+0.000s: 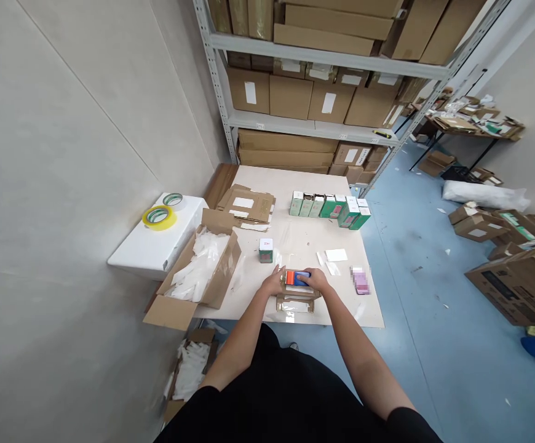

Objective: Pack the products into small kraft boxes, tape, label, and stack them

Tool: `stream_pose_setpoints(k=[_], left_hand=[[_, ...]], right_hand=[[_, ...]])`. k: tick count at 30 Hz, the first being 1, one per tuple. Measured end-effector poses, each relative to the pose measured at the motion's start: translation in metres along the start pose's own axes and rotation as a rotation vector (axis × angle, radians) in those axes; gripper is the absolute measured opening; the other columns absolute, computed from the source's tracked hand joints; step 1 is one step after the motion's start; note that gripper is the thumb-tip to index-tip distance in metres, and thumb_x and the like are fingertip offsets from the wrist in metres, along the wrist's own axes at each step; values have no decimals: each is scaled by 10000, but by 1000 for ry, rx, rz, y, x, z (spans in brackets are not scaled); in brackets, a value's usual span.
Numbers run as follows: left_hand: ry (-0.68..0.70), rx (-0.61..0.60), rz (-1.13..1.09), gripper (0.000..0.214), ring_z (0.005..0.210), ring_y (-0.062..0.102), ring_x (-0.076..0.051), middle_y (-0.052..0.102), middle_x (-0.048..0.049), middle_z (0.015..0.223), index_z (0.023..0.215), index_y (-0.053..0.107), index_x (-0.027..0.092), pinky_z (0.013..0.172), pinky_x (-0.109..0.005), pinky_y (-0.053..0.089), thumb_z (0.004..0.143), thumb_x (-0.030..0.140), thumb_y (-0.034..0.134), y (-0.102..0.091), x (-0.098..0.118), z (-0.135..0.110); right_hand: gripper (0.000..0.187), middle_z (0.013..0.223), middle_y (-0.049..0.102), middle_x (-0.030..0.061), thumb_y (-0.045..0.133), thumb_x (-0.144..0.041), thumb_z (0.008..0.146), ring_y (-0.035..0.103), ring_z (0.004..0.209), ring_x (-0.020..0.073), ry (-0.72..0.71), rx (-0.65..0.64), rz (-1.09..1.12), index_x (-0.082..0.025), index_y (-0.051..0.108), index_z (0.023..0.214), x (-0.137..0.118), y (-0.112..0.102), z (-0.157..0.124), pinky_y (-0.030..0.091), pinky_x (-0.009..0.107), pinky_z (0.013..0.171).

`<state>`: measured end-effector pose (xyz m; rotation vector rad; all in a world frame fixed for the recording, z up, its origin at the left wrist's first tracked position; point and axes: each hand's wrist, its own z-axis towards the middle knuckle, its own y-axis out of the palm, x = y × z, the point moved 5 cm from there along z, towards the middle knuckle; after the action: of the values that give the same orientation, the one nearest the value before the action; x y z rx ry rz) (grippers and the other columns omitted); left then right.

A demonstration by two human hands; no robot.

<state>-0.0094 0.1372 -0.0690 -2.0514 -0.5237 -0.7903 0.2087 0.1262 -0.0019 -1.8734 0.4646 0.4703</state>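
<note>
A small cardboard box (296, 292) lies open near the front edge of the table, its flap toward me. My left hand (274, 282) is closed on the left side of this box. An orange-and-blue small box (296, 278) sits at the opening, and my right hand (316, 280) has its fingers closed on the blue end. Whether it lies fully inside the carton I cannot tell. Just beyond my left hand stands a small green-and-white box (266, 250). White paper pieces (336, 255) and a blurred pink item (360, 280) lie to the right.
A row of green-and-white boxes (320, 205) lines the table's far right. Flattened cardboard (249, 204) lies far left, beside a large open carton (224, 271) of white plastic packing. Tape rolls (159, 216) rest on a white surface. Loaded shelving (313, 128) stands behind the table.
</note>
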Motion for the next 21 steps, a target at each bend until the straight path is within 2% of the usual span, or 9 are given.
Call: stream_pose_setpoints(k=[2, 4, 6, 9, 12, 16, 21], left_hand=[[-52, -69, 69, 1433, 1439, 465, -403, 135, -144, 1732, 1620, 292, 314, 1050, -358, 479, 367, 285, 987, 2, 3, 4], [-112, -81, 111, 1474, 1449, 450, -414, 148, -147, 1729, 1620, 271, 353, 1039, -370, 477, 334, 278, 986, 4, 4, 7], [-153, -53, 122, 1440, 1432, 474, -411, 291, -154, 1684, 1603, 309, 373, 1028, -377, 471, 332, 278, 981, 3, 5, 9], [-184, 3, 103, 1375, 1331, 576, -408, 565, -150, 1488, 1538, 432, 371, 1000, -397, 470, 284, 235, 979, 0, 7, 12], [-202, 39, 71, 1332, 1220, 648, -428, 716, -134, 1261, 1470, 524, 340, 958, -429, 481, 225, 178, 971, -4, 7, 13], [-204, 70, 23, 1244, 1110, 706, -382, 773, -65, 1081, 1399, 578, 346, 928, -405, 486, 225, 194, 961, -7, 4, 12], [-215, 60, -17, 1204, 1059, 717, -335, 778, -36, 1044, 1353, 592, 360, 916, -367, 473, 215, 190, 945, -6, 2, 13]], right_hand=[[385, 1106, 791, 63, 650, -544, 913, 718, 1017, 252, 3, -6, -26, -261, 785, 1136, -1, -3, 0, 492, 281, 827], [387, 1124, 785, 74, 662, -534, 904, 713, 1033, 261, 7, -3, -48, -256, 779, 1148, -2, -6, 0, 495, 290, 830], [401, 1133, 779, 88, 699, -544, 874, 708, 1044, 275, 30, -2, -69, -253, 778, 1139, -1, -7, -1, 500, 303, 830], [402, 1119, 778, 103, 719, -562, 852, 709, 1029, 285, 79, -17, -93, -250, 787, 1096, 1, -7, -2, 507, 312, 809], [392, 1114, 777, 106, 713, -566, 852, 711, 1021, 281, 99, -30, -119, -247, 793, 1066, 2, -8, -2, 509, 307, 792], [380, 1096, 778, 109, 734, -552, 834, 711, 1006, 272, 106, -36, -153, -237, 794, 1038, 7, -16, -2, 504, 296, 774], [382, 1075, 779, 111, 723, -559, 839, 711, 991, 276, 132, -21, -152, -232, 799, 1021, 31, -33, -12, 498, 299, 743]])
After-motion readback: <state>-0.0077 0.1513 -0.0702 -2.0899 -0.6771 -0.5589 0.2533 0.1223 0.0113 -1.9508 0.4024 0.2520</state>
